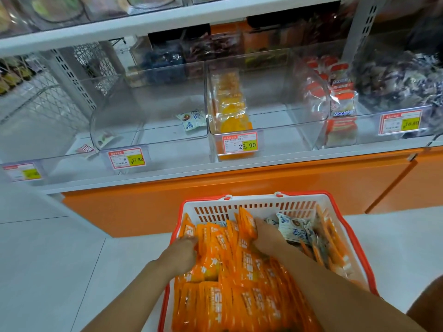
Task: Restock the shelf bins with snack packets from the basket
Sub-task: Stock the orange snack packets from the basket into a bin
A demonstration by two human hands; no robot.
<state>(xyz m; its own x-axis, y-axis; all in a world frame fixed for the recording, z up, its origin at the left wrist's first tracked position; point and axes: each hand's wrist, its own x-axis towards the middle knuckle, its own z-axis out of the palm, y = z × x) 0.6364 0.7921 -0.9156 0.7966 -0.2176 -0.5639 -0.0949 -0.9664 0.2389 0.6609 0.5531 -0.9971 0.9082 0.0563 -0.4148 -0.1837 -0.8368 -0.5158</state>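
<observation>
A red and white basket sits on the floor below the shelf, heaped with orange snack packets and a few white and blue packets at its back right. My left hand digs into the orange pile on the left, fingers curled among the packets. My right hand reaches in from the right, fingers buried behind a stack of orange packets. On the shelf a clear bin holds orange packets against its left wall. The clear bin to its left holds one white and blue packet.
Price tags clip to the bin fronts. At the right, bins hold red and white packets and dark wrapped sweets. An orange shelf base stands behind the basket. White floor tiles lie to the left.
</observation>
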